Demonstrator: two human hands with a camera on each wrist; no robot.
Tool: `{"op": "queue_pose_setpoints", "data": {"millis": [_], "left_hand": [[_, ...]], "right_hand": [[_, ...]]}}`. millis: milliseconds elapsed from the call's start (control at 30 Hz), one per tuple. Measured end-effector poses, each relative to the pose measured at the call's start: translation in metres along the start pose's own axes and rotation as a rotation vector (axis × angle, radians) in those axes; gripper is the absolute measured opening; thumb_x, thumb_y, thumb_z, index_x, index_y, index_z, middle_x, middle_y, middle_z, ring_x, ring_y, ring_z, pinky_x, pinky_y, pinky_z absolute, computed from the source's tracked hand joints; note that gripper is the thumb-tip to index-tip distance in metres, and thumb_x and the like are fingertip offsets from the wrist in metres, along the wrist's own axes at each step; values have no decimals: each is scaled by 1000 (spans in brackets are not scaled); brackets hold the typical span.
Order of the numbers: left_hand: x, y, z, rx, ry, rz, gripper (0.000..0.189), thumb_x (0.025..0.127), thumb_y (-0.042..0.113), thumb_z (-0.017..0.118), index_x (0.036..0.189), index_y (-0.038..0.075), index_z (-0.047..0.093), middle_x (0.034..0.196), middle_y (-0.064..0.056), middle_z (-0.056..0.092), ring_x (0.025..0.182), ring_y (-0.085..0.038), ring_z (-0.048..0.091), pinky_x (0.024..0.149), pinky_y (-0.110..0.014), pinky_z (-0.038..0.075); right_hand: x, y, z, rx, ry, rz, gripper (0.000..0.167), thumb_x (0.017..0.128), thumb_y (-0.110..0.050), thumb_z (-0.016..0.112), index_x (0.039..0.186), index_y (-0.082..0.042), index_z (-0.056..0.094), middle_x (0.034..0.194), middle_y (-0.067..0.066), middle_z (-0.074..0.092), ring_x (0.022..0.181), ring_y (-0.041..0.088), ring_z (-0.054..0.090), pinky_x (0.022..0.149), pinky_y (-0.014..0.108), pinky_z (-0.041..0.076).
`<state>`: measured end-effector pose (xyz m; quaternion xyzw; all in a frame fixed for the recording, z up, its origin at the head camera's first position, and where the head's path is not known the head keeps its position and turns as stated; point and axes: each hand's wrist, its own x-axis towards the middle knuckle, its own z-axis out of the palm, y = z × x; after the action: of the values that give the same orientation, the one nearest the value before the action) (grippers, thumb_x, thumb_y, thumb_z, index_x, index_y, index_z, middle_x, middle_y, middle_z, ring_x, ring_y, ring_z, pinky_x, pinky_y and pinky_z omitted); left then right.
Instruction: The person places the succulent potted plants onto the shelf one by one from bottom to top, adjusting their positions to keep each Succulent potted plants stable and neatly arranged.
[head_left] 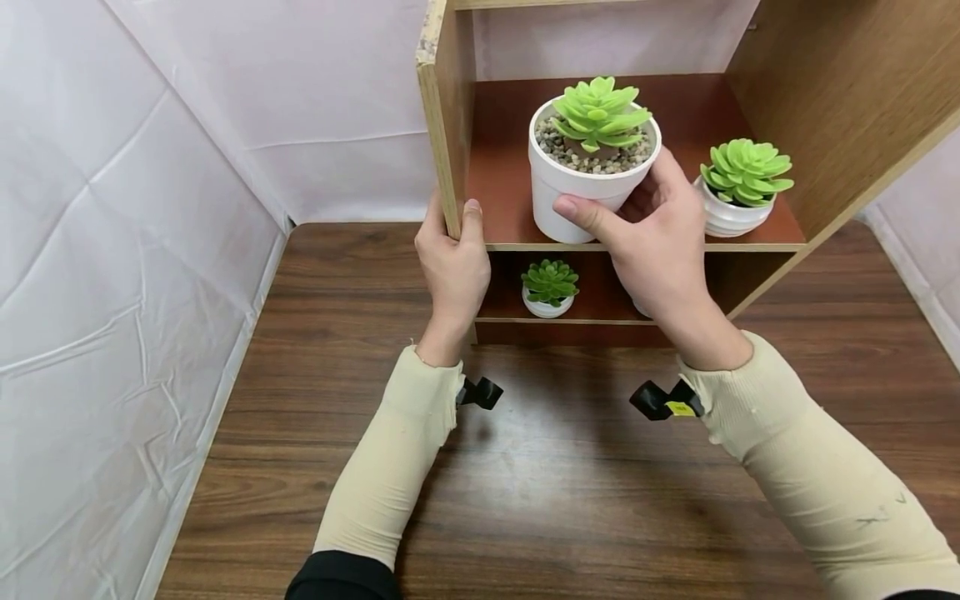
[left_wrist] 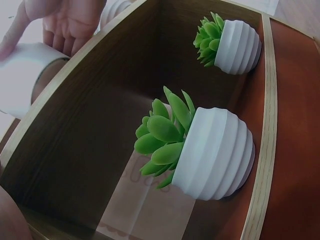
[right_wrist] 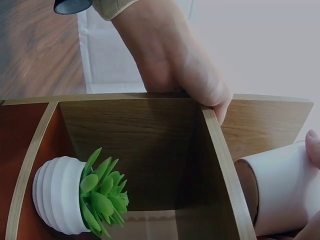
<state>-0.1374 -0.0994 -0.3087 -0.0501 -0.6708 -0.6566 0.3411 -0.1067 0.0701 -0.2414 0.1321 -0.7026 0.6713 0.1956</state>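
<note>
My left hand [head_left: 453, 275] grips the front edge of the shelf unit's left side panel [head_left: 442, 142], thumb on the inner face. With my right hand [head_left: 667, 242] I hold a large white flowerpot [head_left: 566, 208] from its right side, thumb across the front. A light green succulent [head_left: 600, 117] stands in its pebbles. The pot is at the front of the upper board [head_left: 502, 200]; whether its base touches the board, I cannot tell. To the right of that hand, a smaller ribbed white pot [head_left: 731, 218] with a succulent sits on the same board.
The compartment below holds two ribbed white pots with green succulents: a nearer one [left_wrist: 215, 155] and a farther one [left_wrist: 240, 47], mostly hidden behind my right hand in the head view. The unit stands on a wood-grain surface [head_left: 360, 333]. White sheeting [head_left: 135, 250] hangs at the left.
</note>
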Motion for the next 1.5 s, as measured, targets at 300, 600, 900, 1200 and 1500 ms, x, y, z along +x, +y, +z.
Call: {"op": "queue_pose_setpoints", "data": {"millis": [300,600,900,1200,1500], "left_hand": [[-1,1,1,9,3,-15,13,95,-1,55,103,-7,65,65,-1,46,56,-14,40,54,-26,36],[-1,1,2,10,-2,-7,16,95,-2,55,107,-7,65,69,-2,48,58,-14,40,56,-27,36],[0,3,3,10,-3,2,17,94,-3,55,107,-7,65,68,-2,46,56,-14,33,56,-27,34],[0,3,2,4,5,3,15,94,-3,55,104,-7,65,71,-3,51,63,-14,44,60,-27,39],[1,1,0,12,11,-15,13,94,-3,56,102,-8,65,68,-2,49,60,-13,43,59,-27,38]], "right_hand": [[4,4,5,4,5,1,62,71,1,86,127,-4,60,119,13,63,106,25,60,90,32,49],[6,6,7,-9,-13,10,64,71,3,86,128,-4,58,119,13,62,107,24,60,91,33,49],[7,5,6,-36,-33,25,66,71,1,87,130,-4,57,120,12,62,107,22,60,92,33,48],[6,2,5,-106,-43,40,67,71,-4,88,130,-4,56,120,9,63,107,20,60,91,31,48],[6,0,6,-181,-52,66,68,71,-9,90,130,-4,56,120,7,63,106,17,61,91,30,48]]}}
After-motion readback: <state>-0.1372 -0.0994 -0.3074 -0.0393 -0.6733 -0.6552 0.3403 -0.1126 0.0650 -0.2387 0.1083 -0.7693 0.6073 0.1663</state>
